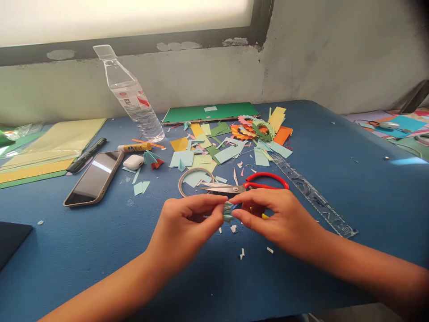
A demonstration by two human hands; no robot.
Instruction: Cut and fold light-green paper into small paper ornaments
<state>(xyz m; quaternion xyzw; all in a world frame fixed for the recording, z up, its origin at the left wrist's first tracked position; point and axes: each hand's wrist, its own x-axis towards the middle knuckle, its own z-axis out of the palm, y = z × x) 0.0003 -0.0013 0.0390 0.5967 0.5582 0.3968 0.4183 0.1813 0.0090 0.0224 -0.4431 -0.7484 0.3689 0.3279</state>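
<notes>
Between my two hands is a small pleated piece of light green paper, a little above the blue table. My left hand pinches its left side between thumb and fingers. At its right side, the thumb and forefinger of my right hand are pinched close; their tips hide part of the paper. Just beyond my hands lie red-handled scissors, blades pointing left. The blades rest across a roll of tape. White paper scraps are scattered below and around my fingers.
Cut coloured paper and scalloped paper rings lie at the back, before a green board. A clear ruler slants at right. Leftward are a bottle, glue stick, phone, marker and paper sheets.
</notes>
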